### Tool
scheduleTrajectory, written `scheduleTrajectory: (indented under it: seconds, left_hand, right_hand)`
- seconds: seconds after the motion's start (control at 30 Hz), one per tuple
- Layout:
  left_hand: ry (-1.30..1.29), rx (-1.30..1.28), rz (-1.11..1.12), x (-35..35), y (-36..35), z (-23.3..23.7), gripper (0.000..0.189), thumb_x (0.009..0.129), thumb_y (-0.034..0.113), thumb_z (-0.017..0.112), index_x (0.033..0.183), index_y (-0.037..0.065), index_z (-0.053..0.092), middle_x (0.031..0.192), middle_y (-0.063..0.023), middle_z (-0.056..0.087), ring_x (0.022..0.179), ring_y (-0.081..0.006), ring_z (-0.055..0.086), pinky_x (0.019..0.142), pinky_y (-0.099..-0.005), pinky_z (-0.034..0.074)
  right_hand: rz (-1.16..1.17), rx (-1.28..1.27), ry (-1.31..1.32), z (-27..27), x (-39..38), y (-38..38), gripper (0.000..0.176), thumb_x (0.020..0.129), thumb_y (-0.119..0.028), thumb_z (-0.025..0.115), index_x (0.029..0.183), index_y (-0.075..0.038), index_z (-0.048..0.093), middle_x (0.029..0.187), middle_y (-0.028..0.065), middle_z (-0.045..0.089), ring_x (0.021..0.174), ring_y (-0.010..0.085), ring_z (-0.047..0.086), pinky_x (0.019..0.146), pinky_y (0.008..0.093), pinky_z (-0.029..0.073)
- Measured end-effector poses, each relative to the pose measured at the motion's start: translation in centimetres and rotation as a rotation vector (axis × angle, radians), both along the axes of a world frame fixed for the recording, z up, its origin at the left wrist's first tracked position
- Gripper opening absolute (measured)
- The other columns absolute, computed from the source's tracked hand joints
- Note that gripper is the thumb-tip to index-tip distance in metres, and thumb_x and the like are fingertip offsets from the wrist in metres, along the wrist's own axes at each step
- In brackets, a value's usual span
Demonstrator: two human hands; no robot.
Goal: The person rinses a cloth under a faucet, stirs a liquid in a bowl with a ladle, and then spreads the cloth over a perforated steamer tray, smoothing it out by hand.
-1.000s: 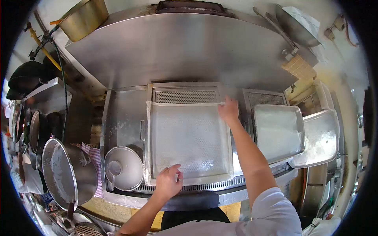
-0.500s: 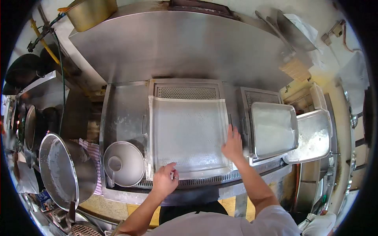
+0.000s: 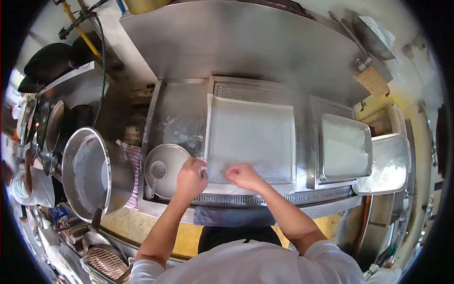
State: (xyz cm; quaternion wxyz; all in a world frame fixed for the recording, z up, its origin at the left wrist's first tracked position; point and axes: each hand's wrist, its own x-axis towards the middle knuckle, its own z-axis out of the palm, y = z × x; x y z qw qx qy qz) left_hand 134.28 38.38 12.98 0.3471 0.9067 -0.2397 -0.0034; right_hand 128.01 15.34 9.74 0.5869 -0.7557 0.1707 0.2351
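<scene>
A pale, thin cloth-like sheet (image 3: 250,132) lies over a perforated metal tray (image 3: 246,93) in the middle of the steel counter. At its front left corner is my left hand (image 3: 190,179), with fingers curled in; what they hold, if anything, is hidden. My right hand (image 3: 245,176) is over the sheet's front part, its fingertips pinched together and slightly blurred. I cannot make out anything between them. Beside my left hand rests a shallow round metal pan (image 3: 177,158) with a small metal ladle or cup (image 3: 158,169) inside.
On the left stands a large steel pot (image 3: 120,175) with white residue and a handle leaning out. To the right sit a rectangular tray (image 3: 347,146) with a white layer and another metal tray (image 3: 385,163). A striped cloth (image 3: 135,163) hangs beside the pot. A co-worker (image 3: 35,182) is at far left.
My right hand has moved left from the sheet's right edge to its front middle. My left hand has shifted to the front left corner. The view has moved too.
</scene>
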Motion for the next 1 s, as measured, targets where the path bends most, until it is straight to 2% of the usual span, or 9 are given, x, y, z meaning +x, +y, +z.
scheduleTrajectory:
  seconds: [0.07,0.17,0.27,0.33,0.47,0.57,0.67,0.77,1.0]
  left_hand:
    - [0.067,0.149,-0.148,-0.8,-0.5,-0.2,0.022,0.077,0.002,0.07,0.098,0.005,0.075,0.107,-0.017,0.064,0.106,-0.0358,0.066,0.09,-0.0462,0.056]
    - [0.044,0.397,-0.231,-2.0,-1.5,-2.2,0.023,0.079,0.007,0.068,0.101,0.004,0.076,0.112,-0.0191,0.062,0.113,-0.0367,0.062,0.095,-0.0465,0.054]
    - [0.052,0.535,-0.254,-2.3,-1.7,-3.2,0.026,0.08,0.009,0.066,0.103,0.002,0.076,0.117,-0.0201,0.059,0.116,-0.0376,0.059,0.098,-0.0474,0.053]
    - [0.042,0.57,-0.262,-2.4,-1.7,-3.1,0.027,0.08,0.008,0.066,0.104,0.003,0.076,0.117,-0.0198,0.059,0.115,-0.0374,0.06,0.097,-0.0475,0.053]
    - [0.049,0.563,-0.245,-2.7,-1.5,-2.3,0.029,0.08,0.007,0.065,0.105,0.006,0.077,0.117,-0.0194,0.06,0.115,-0.0373,0.06,0.096,-0.0474,0.054]
    - [0.034,0.479,-0.181,-3.8,-1.9,-2.0,0.031,0.078,0.006,0.066,0.107,0.008,0.078,0.115,-0.0187,0.061,0.115,-0.0375,0.061,0.096,-0.0476,0.054]
    - [-0.01,0.309,-0.107,-6.0,-2.5,-1.6,0.033,0.078,0.003,0.067,0.108,0.008,0.077,0.114,-0.0181,0.063,0.113,-0.0384,0.062,0.096,-0.0484,0.055]
    - [-0.021,0.211,-0.058,-9.3,-2.6,-1.0,0.033,0.078,0.002,0.068,0.109,0.008,0.076,0.114,-0.0178,0.065,0.11,-0.0392,0.064,0.095,-0.049,0.055]
    - [0.032,0.037,0.069,-15.8,-0.2,2.2,0.035,0.08,0.0,0.069,0.113,0.009,0.075,0.101,-0.0185,0.068,0.095,-0.0391,0.069,0.084,-0.0481,0.058]
  right_hand:
    - [0.204,-0.035,0.104,1.3,2.4,2.4,0.025,0.091,-0.02,0.064,0.101,0.0,0.075,0.078,0.0159,0.072,0.057,0.0189,0.065,0.051,0.0337,0.052]
    - [0.346,-0.134,0.132,-0.7,3.0,3.7,0.025,0.09,-0.017,0.061,0.1,0.0,0.076,0.078,0.0198,0.074,0.066,0.0272,0.072,0.06,0.0419,0.057]
    - [0.468,-0.48,-0.217,-4.7,0.8,0.7,0.027,0.088,-0.016,0.06,0.101,0.0,0.078,0.089,0.0244,0.076,0.083,0.038,0.075,0.073,0.0508,0.059]
    - [0.602,-0.667,-0.042,-2.5,-1.3,-3.8,0.029,0.087,-0.018,0.062,0.103,0.0,0.078,0.1,0.0262,0.076,0.098,0.0449,0.073,0.085,0.0551,0.057]
    - [0.376,-0.974,0.085,1.9,-9.2,-13.3,0.026,0.084,-0.017,0.064,0.101,-0.002,0.078,0.105,0.0271,0.076,0.099,0.0411,0.075,0.088,0.0521,0.059]
    - [0.292,-0.987,-0.005,2.6,-12.6,-16.0,0.026,0.085,-0.016,0.064,0.103,-0.002,0.078,0.106,0.0275,0.074,0.104,0.0404,0.073,0.09,0.0509,0.059]
    - [0.304,-1.044,-0.361,2.6,-15.2,-15.6,0.025,0.086,-0.014,0.064,0.103,-0.001,0.077,0.108,0.0253,0.07,0.108,0.0412,0.069,0.092,0.0504,0.058]
    - [0.425,-1.072,-0.191,1.8,-16.4,-16.1,0.026,0.086,-0.014,0.063,0.107,-0.009,0.078,0.114,0.0238,0.064,0.117,0.0403,0.062,0.098,0.0507,0.055]
    - [0.133,-0.891,-0.453,7.0,-15.6,-11.6,0.022,0.089,-0.024,0.07,0.085,-0.003,0.075,0.1,0.0211,0.067,0.099,0.0421,0.068,0.085,0.0515,0.058]
